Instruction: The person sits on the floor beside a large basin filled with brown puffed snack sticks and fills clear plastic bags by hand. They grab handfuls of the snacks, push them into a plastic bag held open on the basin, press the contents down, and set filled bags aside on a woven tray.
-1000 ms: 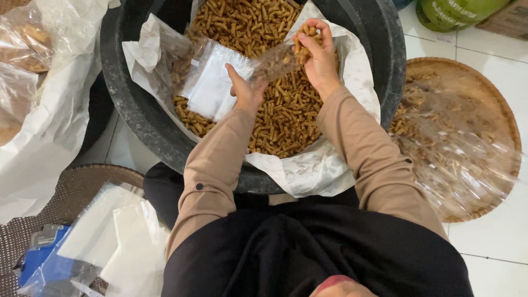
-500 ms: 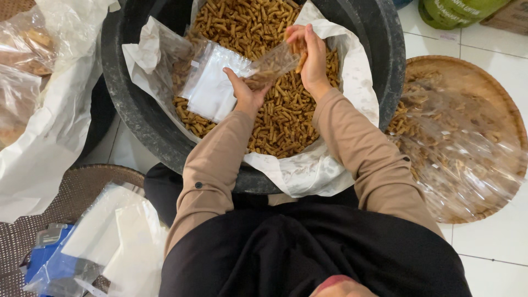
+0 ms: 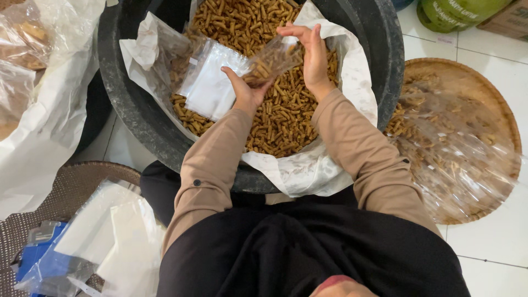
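White tiled floor (image 3: pixel 484 66), evenly lit

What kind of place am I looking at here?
Probably a home snack-packing spot on a tiled floor: a lined black tub of fried snack sticks, a woven tray of more, and empty plastic bags stacked alongside.

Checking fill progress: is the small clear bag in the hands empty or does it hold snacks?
Partly filled: brown snack sticks show through the clear bag, held between left hand and right hand.
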A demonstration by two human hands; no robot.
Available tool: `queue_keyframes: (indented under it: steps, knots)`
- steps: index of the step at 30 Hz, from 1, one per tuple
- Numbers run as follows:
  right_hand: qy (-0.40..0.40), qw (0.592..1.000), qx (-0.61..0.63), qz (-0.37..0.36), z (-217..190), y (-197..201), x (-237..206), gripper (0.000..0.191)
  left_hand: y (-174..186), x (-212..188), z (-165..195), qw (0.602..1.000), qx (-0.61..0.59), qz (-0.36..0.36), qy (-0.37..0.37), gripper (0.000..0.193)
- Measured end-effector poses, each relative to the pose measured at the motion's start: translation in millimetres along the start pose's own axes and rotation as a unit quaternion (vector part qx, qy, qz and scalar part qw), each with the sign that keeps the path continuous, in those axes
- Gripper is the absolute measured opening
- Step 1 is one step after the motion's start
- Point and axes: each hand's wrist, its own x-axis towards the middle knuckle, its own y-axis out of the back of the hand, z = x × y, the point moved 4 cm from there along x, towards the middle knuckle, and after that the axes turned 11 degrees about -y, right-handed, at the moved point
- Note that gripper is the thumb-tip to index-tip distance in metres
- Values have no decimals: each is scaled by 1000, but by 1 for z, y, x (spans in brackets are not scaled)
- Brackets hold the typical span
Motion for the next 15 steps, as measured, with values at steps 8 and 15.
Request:
queue_keyframes:
  steps: [8, 15]
  knots:
    - [-175, 977, -75, 96, 53, -1, -8, 52, -35, 14, 59, 976, -143, -83, -139, 123]
    - [-320, 744, -389, -440, 117, -104, -93, 93, -34, 10, 104, 962, -180, -136, -155, 108]
